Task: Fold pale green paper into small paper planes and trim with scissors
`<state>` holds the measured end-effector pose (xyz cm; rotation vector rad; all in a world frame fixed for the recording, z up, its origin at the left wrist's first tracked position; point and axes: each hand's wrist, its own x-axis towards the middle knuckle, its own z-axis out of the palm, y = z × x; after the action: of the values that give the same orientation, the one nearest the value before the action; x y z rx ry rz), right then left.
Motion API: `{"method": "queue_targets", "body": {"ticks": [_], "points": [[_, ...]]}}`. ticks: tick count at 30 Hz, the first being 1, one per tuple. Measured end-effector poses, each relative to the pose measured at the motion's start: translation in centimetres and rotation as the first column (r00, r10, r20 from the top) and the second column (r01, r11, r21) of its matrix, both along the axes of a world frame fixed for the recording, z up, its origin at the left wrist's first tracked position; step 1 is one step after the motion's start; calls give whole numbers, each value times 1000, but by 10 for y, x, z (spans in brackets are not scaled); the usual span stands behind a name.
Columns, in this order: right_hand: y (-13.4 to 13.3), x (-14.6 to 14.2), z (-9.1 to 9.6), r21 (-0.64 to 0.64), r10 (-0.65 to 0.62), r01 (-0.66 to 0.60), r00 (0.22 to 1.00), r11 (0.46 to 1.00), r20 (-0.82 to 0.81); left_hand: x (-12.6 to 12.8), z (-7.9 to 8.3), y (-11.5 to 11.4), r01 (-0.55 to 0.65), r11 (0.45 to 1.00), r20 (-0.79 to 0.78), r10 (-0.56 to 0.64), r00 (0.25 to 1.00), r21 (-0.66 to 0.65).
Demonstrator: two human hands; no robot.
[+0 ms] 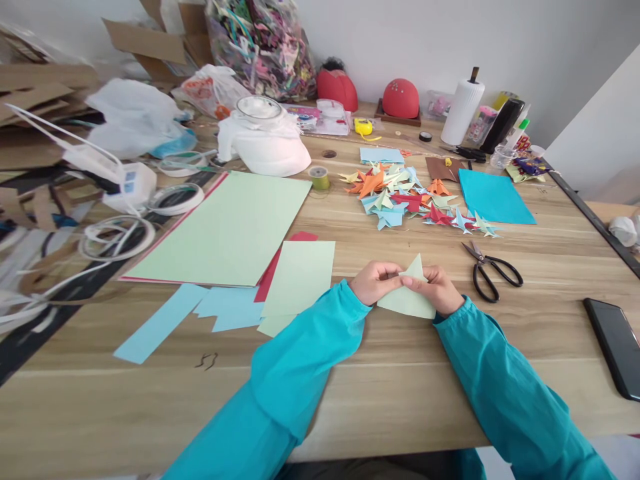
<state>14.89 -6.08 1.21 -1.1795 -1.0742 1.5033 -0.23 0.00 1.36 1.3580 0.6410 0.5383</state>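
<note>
A pale green folded paper piece (410,299) lies on the wooden table (400,387), with a pointed tip sticking up between my hands. My left hand (374,281) pinches its left side with closed fingers. My right hand (436,291) presses and grips its right side, fingers curled. Both arms wear teal sleeves. Black scissors (490,270) lie just right of my right hand. A pile of folded paper shapes (410,197) in orange, blue, red and green sits farther back.
Large pale green sheets (230,230), a smaller green sheet (300,277) and light blue strips (165,321) lie to the left. A blue sheet (493,197) is at back right, a black phone (617,347) at the right edge. Tape rolls (117,237), bags, cardboard and a paper towel roll (463,110) crowd the back.
</note>
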Motion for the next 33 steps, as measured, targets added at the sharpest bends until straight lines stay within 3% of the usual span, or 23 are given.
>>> {"method": "queue_targets", "body": {"ticks": [12, 19, 28, 33], "points": [[0, -1, 2, 30, -17, 15, 997, 999, 77, -3, 2, -3, 25, 999, 10, -25, 1000, 26], [-1, -2, 2, 19, -14, 14, 1000, 1000, 20, -1, 2, -7, -8, 997, 61, 3, 998, 74], [1, -1, -6, -8, -103, 102, 994, 995, -35, 1, 4, -8, -84, 995, 73, 88, 993, -57], [2, -1, -5, -13, -124, 124, 992, 992, 12, 1, 2, -4, -118, 992, 73, 121, 990, -44]]}}
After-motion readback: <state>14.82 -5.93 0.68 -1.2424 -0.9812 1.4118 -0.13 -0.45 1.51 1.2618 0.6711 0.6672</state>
